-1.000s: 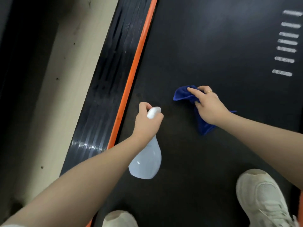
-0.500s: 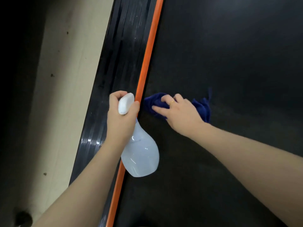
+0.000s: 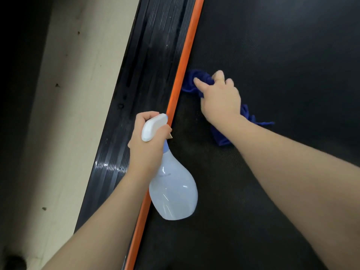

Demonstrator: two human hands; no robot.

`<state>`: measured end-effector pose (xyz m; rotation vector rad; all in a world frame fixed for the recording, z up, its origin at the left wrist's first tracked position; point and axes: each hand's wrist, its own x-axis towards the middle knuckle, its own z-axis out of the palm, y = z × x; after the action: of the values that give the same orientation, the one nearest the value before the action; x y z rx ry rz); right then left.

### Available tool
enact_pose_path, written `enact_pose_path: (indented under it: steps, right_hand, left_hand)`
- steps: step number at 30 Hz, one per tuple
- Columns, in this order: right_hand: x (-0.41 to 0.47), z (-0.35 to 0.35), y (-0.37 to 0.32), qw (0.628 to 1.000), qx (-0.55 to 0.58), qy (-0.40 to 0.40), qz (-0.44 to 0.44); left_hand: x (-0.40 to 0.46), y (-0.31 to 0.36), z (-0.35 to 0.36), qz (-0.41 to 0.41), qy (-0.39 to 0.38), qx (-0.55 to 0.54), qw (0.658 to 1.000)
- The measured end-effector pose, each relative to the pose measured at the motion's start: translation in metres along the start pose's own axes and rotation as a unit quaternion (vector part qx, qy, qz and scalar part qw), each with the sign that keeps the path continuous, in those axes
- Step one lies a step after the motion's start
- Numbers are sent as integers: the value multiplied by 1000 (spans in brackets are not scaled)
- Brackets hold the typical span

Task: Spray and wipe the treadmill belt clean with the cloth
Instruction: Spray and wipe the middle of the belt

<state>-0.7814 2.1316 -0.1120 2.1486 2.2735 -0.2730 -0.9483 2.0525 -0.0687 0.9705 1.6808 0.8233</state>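
Right hand [image 3: 221, 100] grips a blue cloth [image 3: 191, 80] on the treadmill belt [image 3: 272, 55]; left hand [image 3: 146, 141] clasps an unlabelled spray bottle [image 3: 173, 191].

The treadmill belt [image 3: 282, 55] lies bare ahead of and to the right of the right hand [image 3: 220, 100], giving open room that way. To the left the way is hemmed: the blue cloth [image 3: 191, 81] under that hand reaches the orange strip [image 3: 186, 55] at the belt's edge, with the ribbed black side rail [image 3: 153, 55] just beyond. Nearer, the left hand [image 3: 146, 145] and its spray bottle [image 3: 173, 193] hang over the strip, crowding the belt's near-left margin.
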Motion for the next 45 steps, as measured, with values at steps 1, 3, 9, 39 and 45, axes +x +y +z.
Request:
enact_pose_path:
  steps: [1, 3, 9, 39, 45]
  right_hand:
    - [1, -1, -4, 1000, 9, -6, 22]
    - [-21, -1, -13, 999, 15, -27, -19]
    - [-59, 10, 6, 969, -5, -7, -248]
    - [-71, -5, -21, 989, 20, -101, -109]
    - [-57, -12, 25, 988, -11, -115, -107]
  left_hand:
    - [1, -1, 0, 1, -1, 0, 1000]
    - [0, 0, 0, -2, -7, -2, 1000]
    - [-1, 1, 0, -7, -4, -5, 1000]
    - [-3, 10, 1, -50, 8, 23, 998]
    - [-3, 7, 4, -42, 6, 3, 999]
